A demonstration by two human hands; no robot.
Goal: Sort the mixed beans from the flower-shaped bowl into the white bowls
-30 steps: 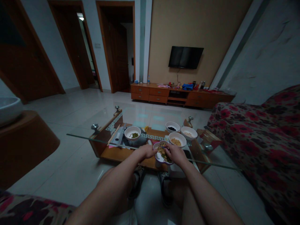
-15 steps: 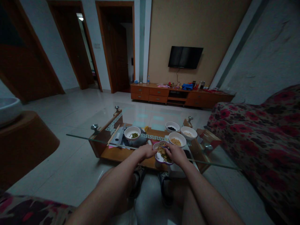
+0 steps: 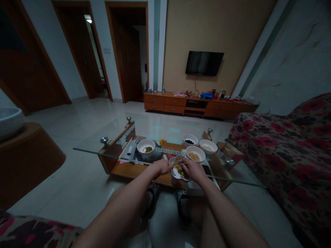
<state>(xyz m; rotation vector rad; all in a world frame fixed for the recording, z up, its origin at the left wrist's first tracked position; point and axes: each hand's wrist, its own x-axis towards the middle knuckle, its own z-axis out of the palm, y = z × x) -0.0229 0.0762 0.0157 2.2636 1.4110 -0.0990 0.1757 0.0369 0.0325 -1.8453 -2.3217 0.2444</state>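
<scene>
A white bowl with a wavy purple rim (image 3: 175,176) holds mixed yellow and green beans (image 3: 178,166) near the table's front edge. My left hand (image 3: 163,166) grips its left rim, thumb on the edge. Over the bowl's right side, my right hand (image 3: 193,169) dips its closed fingers among the beans; what they pinch is hidden. Just behind stands a white bowl of yellow beans (image 3: 193,156). Farther back are a bowl with black beans (image 3: 189,141) and a bowl with pale pieces (image 3: 207,147). To the left, another white bowl has green beans (image 3: 148,149).
The glass tabletop (image 3: 88,150) has a protruding front edge. Chopsticks (image 3: 125,148) lie at its left, near a clear plastic case (image 3: 131,151). A floral sofa (image 3: 271,137) stands at the right; a low wooden cabinet (image 3: 176,101) is against the far wall.
My right fingers have shifted slightly within the bowl among the beans. My left hand and the other bowls have stayed in place.
</scene>
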